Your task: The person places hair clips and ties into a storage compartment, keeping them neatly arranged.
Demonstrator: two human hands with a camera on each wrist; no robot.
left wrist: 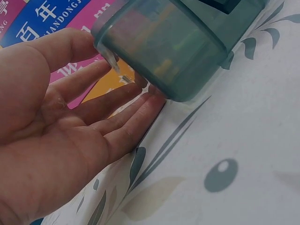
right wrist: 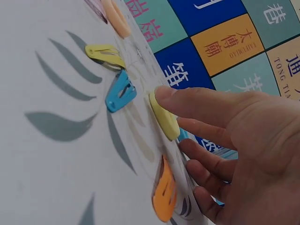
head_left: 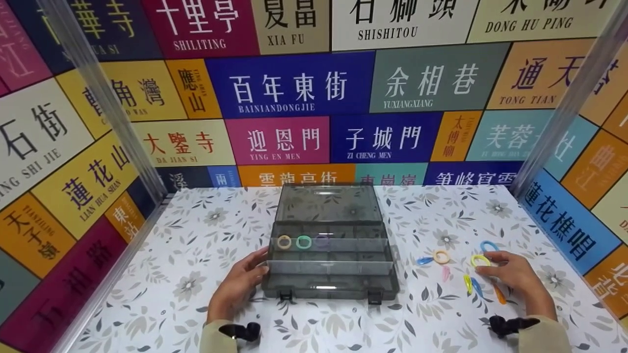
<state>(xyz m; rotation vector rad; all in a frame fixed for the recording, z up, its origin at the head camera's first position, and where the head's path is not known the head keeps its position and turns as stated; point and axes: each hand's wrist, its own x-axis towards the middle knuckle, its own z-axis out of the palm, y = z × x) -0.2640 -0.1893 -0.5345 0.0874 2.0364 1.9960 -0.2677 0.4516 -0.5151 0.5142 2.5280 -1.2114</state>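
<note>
My left hand [head_left: 244,276] rests against the left side of a grey see-through divided box [head_left: 328,280], its lid standing open at the back. In the left wrist view the fairly straight fingers touch the box wall [left wrist: 159,56], the thumb near its upper edge. At the right, my right hand [head_left: 512,274] pinches a yellow hair tie [right wrist: 164,118] between thumb and index finger, low over the table. Just behind that hand lies a blue hair tie [head_left: 483,244]. Orange [head_left: 278,242], green [head_left: 298,242] and purple [head_left: 317,241] hair ties sit in the box's back row.
Several snap hair clips lie around the right hand: yellow [head_left: 467,284], blue [head_left: 477,289], orange [head_left: 500,294], pink [head_left: 446,273] and another blue clip [head_left: 425,261]. Beside them is a peach hair tie [head_left: 434,256]. Sign-covered walls [head_left: 289,83] enclose the leaf-patterned table [head_left: 186,245].
</note>
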